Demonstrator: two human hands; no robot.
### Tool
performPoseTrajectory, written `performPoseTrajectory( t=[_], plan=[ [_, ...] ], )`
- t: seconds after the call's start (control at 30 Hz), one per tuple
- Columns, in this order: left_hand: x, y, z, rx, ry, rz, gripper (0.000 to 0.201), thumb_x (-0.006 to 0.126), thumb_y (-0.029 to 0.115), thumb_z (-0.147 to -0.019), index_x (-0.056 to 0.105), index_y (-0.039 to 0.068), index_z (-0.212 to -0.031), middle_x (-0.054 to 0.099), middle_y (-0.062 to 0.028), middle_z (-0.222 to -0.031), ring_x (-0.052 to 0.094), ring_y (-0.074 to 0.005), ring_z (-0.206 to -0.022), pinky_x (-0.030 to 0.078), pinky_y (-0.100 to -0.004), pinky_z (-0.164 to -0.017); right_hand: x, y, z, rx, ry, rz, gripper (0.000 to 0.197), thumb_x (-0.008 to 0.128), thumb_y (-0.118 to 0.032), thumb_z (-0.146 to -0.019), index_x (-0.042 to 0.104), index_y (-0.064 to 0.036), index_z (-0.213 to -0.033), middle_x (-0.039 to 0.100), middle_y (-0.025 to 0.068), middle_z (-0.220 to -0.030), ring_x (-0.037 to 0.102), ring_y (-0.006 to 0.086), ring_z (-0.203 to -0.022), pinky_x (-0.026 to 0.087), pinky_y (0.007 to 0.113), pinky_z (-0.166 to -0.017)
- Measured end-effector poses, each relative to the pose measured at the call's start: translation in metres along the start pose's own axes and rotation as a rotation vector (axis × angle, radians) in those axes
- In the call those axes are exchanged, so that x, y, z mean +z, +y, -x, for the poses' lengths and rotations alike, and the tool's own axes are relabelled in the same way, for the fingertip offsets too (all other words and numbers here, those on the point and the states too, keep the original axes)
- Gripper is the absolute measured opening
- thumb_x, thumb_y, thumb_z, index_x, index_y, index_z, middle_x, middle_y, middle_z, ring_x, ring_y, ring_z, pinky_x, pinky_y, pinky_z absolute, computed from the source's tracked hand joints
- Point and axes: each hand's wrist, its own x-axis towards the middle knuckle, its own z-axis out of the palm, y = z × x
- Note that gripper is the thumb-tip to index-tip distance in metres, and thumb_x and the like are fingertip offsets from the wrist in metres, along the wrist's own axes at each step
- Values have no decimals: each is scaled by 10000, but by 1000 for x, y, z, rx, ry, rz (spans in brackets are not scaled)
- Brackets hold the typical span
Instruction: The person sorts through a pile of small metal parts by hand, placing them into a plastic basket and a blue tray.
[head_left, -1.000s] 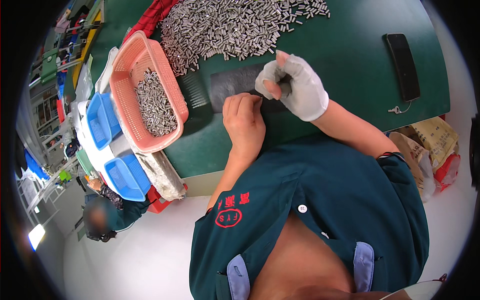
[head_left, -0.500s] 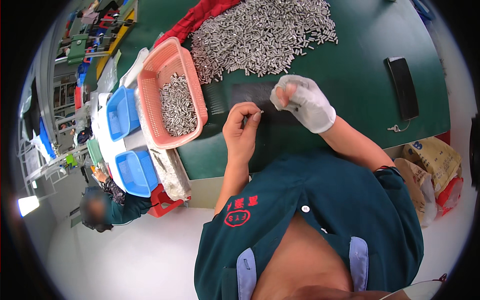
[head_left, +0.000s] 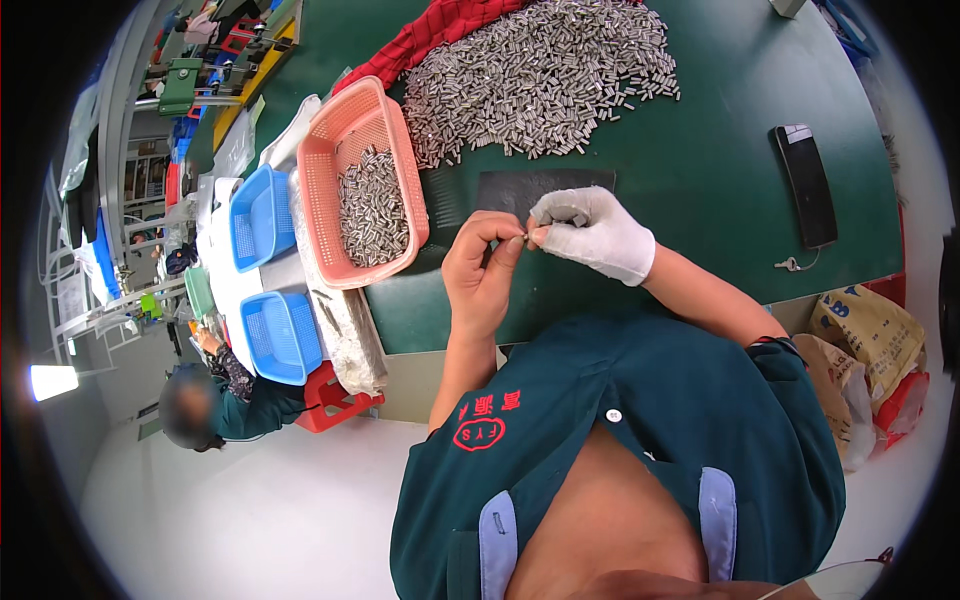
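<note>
My bare left hand (head_left: 483,268) is closed in a pinch, with a tiny metal piece (head_left: 526,238) at the tips of its thumb and forefinger. My right hand (head_left: 600,238) wears a white glove with bare fingertips showing. Its thumb and finger are pinched and meet the left fingertips at that piece; what they grip is too small to make out. Both hands are above a dark flat mat (head_left: 545,183) on the green table (head_left: 730,130). Beyond them spreads a big heap of short silvery metal cylinders (head_left: 550,75). More cylinders (head_left: 372,210) lie in a pink basket (head_left: 312,185) to the left.
Two blue baskets (head_left: 240,232) stand left of the pink one. Red checked cloth (head_left: 415,45) borders the heap. A long black object (head_left: 806,185) with a key (head_left: 793,264) lies at the right. Bags (head_left: 868,335) stand beside the table. Another person (head_left: 235,405) sits at the left.
My right hand has come down and left, and its fingertips now meet those of my left hand. The left hand keeps its pinch. The whole view has shifted slightly.
</note>
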Motion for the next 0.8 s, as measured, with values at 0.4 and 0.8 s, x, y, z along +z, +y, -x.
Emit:
performPoseTrajectory(
  t=[0.4,0.8],
  plan=[
    [1,15,-6,141,-16,-344,101,622,-57,-825,574,-11,-902,598,-80,-900,544,-149,-783,444,-255,-702,1,4,0,-10,51,-38,179,636,-158,-863,624,8,-928,612,19,-818,546,68,-781,442,223,-694],
    [21,19,-10,119,99,-221,185,684,-45,-779,627,-21,-953,561,-69,-974,510,-126,-834,413,-241,-739,2,3,3,-26,133,-275,186,613,-187,-911,619,-23,-997,614,5,-905,561,81,-848,470,230,-764]
  ],
)
